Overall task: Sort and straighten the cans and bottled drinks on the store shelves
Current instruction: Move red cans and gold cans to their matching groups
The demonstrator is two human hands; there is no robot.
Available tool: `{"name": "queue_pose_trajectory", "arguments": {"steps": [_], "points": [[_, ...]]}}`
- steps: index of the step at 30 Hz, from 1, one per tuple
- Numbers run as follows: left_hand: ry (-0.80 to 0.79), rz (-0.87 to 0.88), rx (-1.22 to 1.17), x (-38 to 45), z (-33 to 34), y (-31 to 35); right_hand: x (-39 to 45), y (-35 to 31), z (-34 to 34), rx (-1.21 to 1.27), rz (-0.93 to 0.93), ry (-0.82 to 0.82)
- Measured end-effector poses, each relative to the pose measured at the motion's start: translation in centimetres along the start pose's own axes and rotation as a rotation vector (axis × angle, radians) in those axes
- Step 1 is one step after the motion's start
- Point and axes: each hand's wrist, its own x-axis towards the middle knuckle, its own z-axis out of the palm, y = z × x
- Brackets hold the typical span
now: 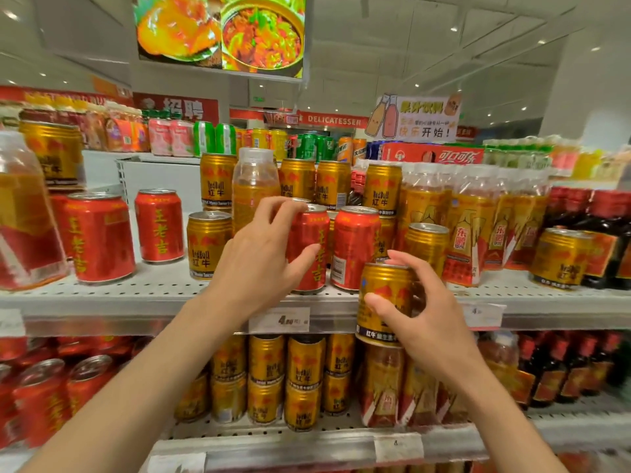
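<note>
Head view: my left hand (259,257) is gripping a red Wanglaoji can (307,249) standing upright at the front of the upper shelf (136,295), fingers curling over its rim, thumb pressing its label. My right hand (426,308) is holding a gold Red Bull can (384,302) in front of the shelf edge, below a second red can (355,247). My palm is hiding the gold can's right side.

Red can (309,249) with yellow characters; gold can (384,302) with red emblem.
</note>
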Motion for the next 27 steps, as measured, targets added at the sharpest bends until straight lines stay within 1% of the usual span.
{"name": "queue_pose_trajectory", "arguments": {"steps": [5, 9, 12, 16, 23, 27], "points": [[0.074, -0.016, -0.038, -0.2, -0.6, 0.6, -0.1, 0.2, -0.4, 0.02, -0.018, -0.009], [0.047, -0.05, -0.061, -0.4, -1.2, 0.6, 0.2, 0.0, -1.0, 0.043, -0.045, 0.006], [0.039, -0.093, -0.13, -0.9, -1.8, 0.2, 0.6, -0.5, -1.6, 0.025, -0.095, 0.007], [0.079, -0.143, -0.202, -2.1, -2.9, -0.4, 1.5, -1.8, -1.7, 0.019, -0.223, -0.034], [0.075, -0.22, -0.269, -3.5, -5.3, -1.7, 4.7, -4.2, 0.4, -0.081, -0.492, -0.08], [0.079, -0.238, -0.258, -4.0, -6.0, -2.2, 6.5, -5.3, 2.0, -0.188, -0.567, -0.119]]}}
